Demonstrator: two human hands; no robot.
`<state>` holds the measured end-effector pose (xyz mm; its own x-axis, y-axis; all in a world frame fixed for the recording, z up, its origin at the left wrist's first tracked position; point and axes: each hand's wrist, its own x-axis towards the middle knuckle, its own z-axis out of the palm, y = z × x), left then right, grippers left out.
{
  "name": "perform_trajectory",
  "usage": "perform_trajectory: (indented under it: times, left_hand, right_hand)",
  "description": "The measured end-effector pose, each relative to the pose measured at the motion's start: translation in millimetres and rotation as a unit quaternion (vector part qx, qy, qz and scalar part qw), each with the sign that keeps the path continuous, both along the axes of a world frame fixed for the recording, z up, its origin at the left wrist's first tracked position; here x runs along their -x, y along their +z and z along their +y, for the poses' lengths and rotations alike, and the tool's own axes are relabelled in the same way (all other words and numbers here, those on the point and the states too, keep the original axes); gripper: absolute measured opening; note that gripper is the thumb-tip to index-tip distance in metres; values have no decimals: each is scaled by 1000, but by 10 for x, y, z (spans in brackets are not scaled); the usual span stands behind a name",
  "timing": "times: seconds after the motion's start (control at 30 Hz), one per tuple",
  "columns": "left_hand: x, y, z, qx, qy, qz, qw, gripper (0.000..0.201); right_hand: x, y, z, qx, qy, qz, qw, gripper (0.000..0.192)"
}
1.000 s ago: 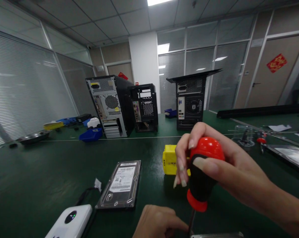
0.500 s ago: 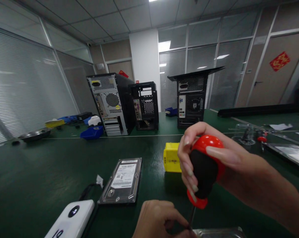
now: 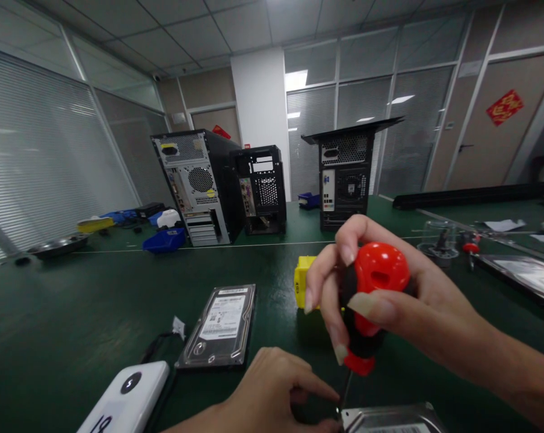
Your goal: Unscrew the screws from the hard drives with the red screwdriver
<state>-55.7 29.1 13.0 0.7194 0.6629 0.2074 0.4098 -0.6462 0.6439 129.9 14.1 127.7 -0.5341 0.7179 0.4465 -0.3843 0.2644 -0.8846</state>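
Right hand (image 3: 389, 307): wrapped around the red-and-black screwdriver (image 3: 370, 300), fingers curled about the handle, thumb across its front; a firm closed hold.
Change in grip: fingers re-set on the handle against half a second ago, index now up on the red cap, other fingers spread lower; reads as another turn of the driver under way.
Screwdriver position: upright, shaft running down to the corner of the hard drive at the bottom edge (image 3: 389, 420); tip hidden behind the left fingers.
Left hand (image 3: 272, 391): risen further into view than a second ago, thumb and forefinger pinched at the shaft just above the drive; whether pinching the shaft or only steadying it, cannot tell.
Meaning for the work: likely a screw at that corner being worked, not yet out.
Near edge: drive cut by the lower frame edge, little seen of it.
Left of the hands: second hard drive (image 3: 220, 328) lying flat, white device (image 3: 125, 397) just beside it, both apart from the hands.
Behind the driver: yellow box (image 3: 302, 288), near, partly hidden by fingers.
Open room: bare green table (image 3: 73, 313) to the left; computer cases (image 3: 209, 189) well apart at the back.
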Motion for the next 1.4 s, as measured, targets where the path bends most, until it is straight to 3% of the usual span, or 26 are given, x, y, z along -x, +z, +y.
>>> perform_trajectory:
  times: [0.13,0.37,0.53,0.7,0.83,1.03,1.17,1.4]
  left_hand:
    - [27,79,13,19,-32,33,999,18]
    - [-5,-42,70,2,-49,-3,999,13]
    - [-8,-85,100,28,-44,-41,998,13]
    - [-1,-77,94,47,-33,-47,997,13]
    - [-5,-67,88,59,-52,-38,996,15]
    - [-13,-87,69,36,-44,-44,997,16]
    - [-24,-68,27,34,-30,-62,997,16]
    - [-37,0,0,40,-36,-38,998,17]
  right_hand:
    - [-24,-42,16,-6,-9,11,1000,21]
    - [-70,-4,6,46,-7,-5,999,20]
    - [-51,-22,15,15,-22,-9,1000,19]
    - [30,-39,21,13,9,41,999,21]
    - [32,-33,21,21,-15,14,1000,23]
    - [-52,-31,37,6,21,-13,1000,21]
    - [-66,-13,-15,-8,-29,-52,998,18]
    - [-72,-8,-20,-15,-33,-32,999,19]
